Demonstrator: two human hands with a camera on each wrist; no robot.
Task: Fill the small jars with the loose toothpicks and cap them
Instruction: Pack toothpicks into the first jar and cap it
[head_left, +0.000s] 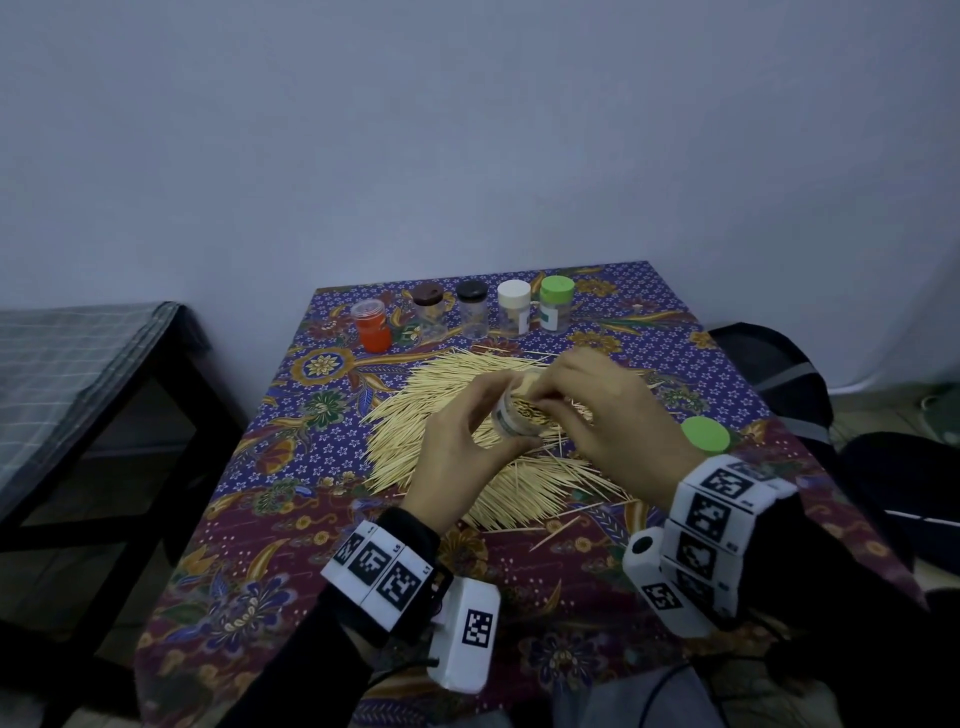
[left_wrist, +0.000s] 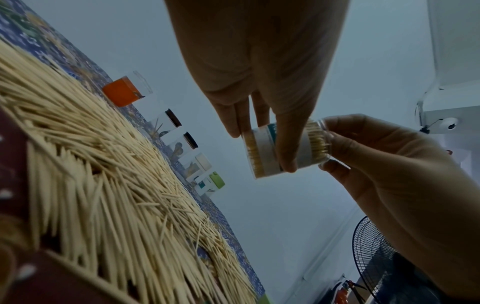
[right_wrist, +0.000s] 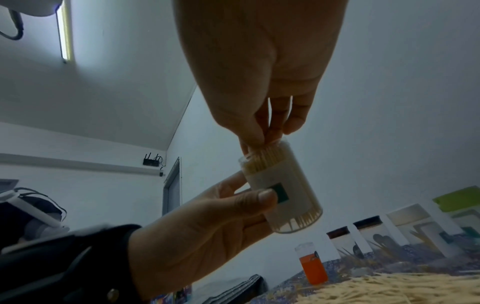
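Observation:
My left hand (head_left: 480, 415) grips a clear jar (head_left: 511, 418) with a white label, tilted and packed with toothpicks, above the pile. In the left wrist view the left hand's fingers (left_wrist: 283, 144) wrap the jar (left_wrist: 262, 153). My right hand (head_left: 558, 397) has its fingertips (right_wrist: 259, 133) bunched on the toothpick ends at the open mouth of the jar (right_wrist: 285, 185). The jar's green cap (head_left: 705, 434) lies on the cloth to the right. A wide pile of loose toothpicks (head_left: 415, 415) covers the middle of the table.
Along the table's far edge stand an orange jar (head_left: 371, 326), a brown-capped jar (head_left: 429, 307), a black-capped jar (head_left: 472, 307), a white-capped jar (head_left: 514, 307) and a green-capped jar (head_left: 556, 304). A dark bench (head_left: 78, 384) stands to the left. Bags lie on the floor at right.

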